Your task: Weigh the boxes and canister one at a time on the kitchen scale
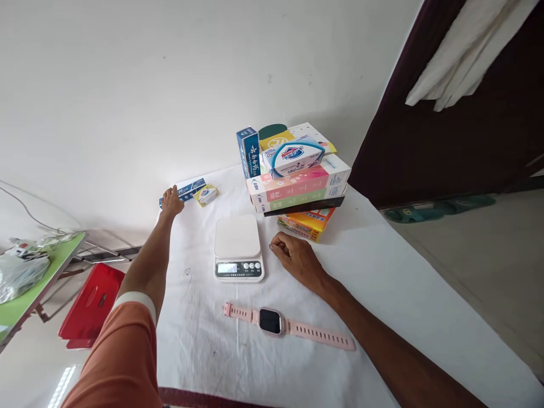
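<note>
1. The left hand [171,200] is stretched to ten o'clock of the scale [237,238], the wall [170,85] being taken as twelve. Its fingers are laid over one end of the blue box [193,188], probably palm-down because it lies flat; whether they are clamped cannot be told.
2. The right hand [295,256] is placed at three, fingers curled together, nothing seen held.
3. At eleven, the yellow box [206,195] is set beside the blue box.
4. The display [226,268] is turned to six, presumably for reading; the watch [270,321] is laid flat at five.
5. At one to two, the pink box [297,187] is piled above the orange box [306,224], restricting rightward room.
6. Leftward movement is limited by the table [182,362] edge; more room is offered toward seven.
</note>
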`<state>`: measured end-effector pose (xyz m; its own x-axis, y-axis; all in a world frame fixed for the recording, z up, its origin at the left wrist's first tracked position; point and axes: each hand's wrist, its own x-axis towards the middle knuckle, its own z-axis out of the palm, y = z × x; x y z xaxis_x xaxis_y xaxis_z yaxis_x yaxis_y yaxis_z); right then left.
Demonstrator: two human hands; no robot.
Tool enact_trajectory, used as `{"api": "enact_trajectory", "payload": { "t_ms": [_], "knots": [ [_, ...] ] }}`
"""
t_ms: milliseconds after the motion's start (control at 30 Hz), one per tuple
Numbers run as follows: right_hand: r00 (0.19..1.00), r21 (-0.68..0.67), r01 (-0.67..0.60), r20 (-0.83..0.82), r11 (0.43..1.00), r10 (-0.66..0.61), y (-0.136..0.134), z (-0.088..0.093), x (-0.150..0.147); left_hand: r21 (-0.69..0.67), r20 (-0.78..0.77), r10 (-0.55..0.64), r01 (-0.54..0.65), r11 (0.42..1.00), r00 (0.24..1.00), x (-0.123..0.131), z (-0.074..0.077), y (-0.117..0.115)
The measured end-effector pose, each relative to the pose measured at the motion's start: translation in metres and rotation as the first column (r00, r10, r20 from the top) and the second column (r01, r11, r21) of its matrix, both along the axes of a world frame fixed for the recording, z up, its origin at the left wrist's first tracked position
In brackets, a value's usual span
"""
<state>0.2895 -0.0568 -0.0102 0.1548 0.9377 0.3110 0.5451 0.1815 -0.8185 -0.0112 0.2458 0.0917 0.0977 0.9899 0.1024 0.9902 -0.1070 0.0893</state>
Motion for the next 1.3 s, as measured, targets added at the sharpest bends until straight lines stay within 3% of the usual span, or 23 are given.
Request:
{"api": "enact_trajectory", "payload": {
  "t_ms": [167,267,467,600,800,967,1100,1200,1300],
  "knots": [
    [1.0,-0.01,0.002,-0.003,1.0,-0.002,-0.003,0.0,0.001,-0.085,-0.118,-0.065,0.055,0.995,0.991,0.001,-0.008,0.027],
    [1.0,-0.02,0.016,-0.003,1.0,-0.016,-0.004,0.001,0.001,-0.102,-0.165,-0.047,0.03,0.994,0.985,0.004,-0.01,0.037],
    [1.0,-0.027,0.018,0.005,0.999,-0.018,-0.003,0.001,0.0,-0.145,-0.136,0.078,-0.098,0.985,0.988,-0.019,-0.007,0.028],
    [1.0,-0.03,0.003,0.021,1.0,-0.002,-0.002,0.0,0.0,-0.146,-0.139,0.148,-0.168,0.975,0.979,-0.049,-0.006,-0.008],
    [0.998,-0.011,-0.001,0.056,1.0,0.001,0.0,0.001,-0.001,-0.095,-0.111,0.277,-0.287,0.953,0.955,-0.088,-0.008,-0.084],
    [0.998,-0.018,0.005,0.058,1.0,-0.003,0.003,0.001,-0.001,-0.049,-0.004,0.272,-0.272,0.961,0.962,-0.11,-0.001,-0.137],
    [0.999,-0.016,0.008,0.054,1.0,-0.007,0.005,0.003,-0.002,0.051,0.158,0.143,-0.153,0.987,0.977,-0.105,0.016,-0.176],
    [0.999,-0.015,0.015,0.046,1.0,-0.014,0.006,0.006,-0.002,0.116,0.206,-0.059,0.035,0.993,0.977,-0.086,0.033,-0.202],
    [0.999,-0.008,0.019,0.029,1.0,-0.019,0.007,0.007,-0.003,0.137,0.217,-0.274,0.249,0.959,0.937,-0.059,0.045,-0.217]
  ]
}}
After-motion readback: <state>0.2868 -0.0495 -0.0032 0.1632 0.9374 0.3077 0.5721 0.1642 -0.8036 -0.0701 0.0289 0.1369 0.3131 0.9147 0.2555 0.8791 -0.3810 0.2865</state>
